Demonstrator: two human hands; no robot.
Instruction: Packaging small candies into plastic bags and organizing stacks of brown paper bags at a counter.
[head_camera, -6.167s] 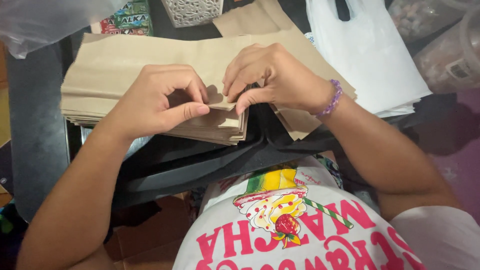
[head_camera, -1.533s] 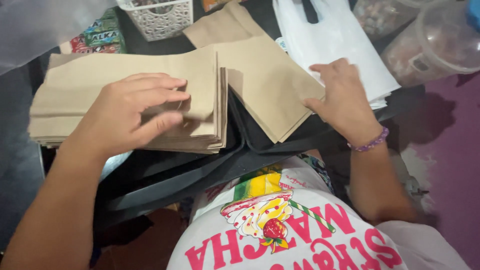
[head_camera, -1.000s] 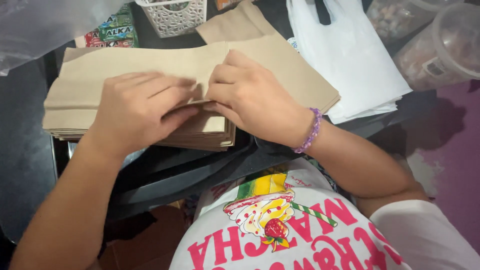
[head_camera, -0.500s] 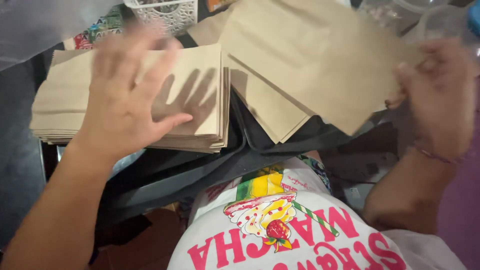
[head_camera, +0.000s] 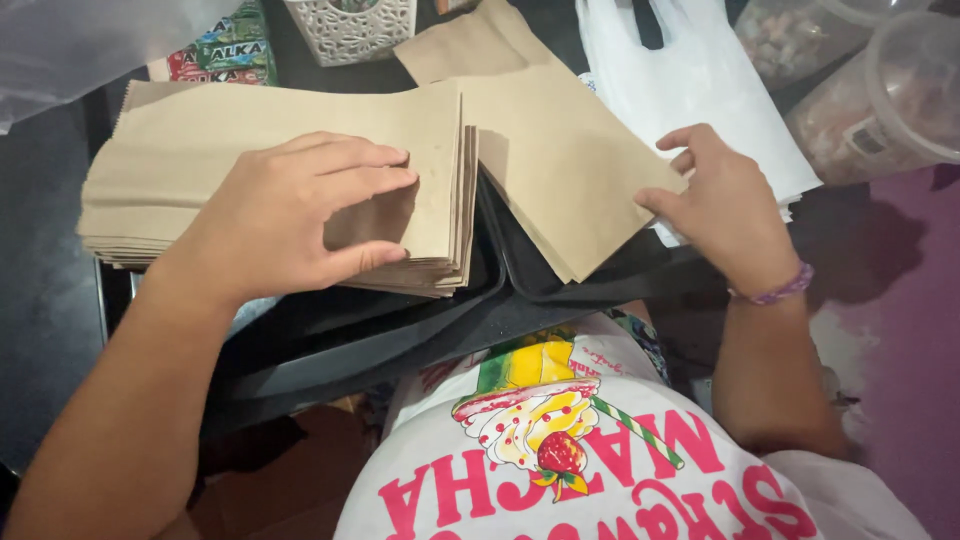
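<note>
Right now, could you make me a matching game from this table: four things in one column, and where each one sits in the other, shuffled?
Things:
1. stack of brown paper bags
2. white plastic bags
3. white basket
4. clear tub

Places:
A. far right edge
B. under the left hand
C. top, left of middle
D. beyond the right hand

Pairs: 1-B, 2-D, 3-C, 4-A

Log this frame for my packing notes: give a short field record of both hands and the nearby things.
left hand: flat on the stack of flat brown paper bags
right hand: fingers at the edge of the loose brown paper bags
beneath: black tray
behind: white plastic carrier bags, white lattice basket, clear plastic tubs
</note>
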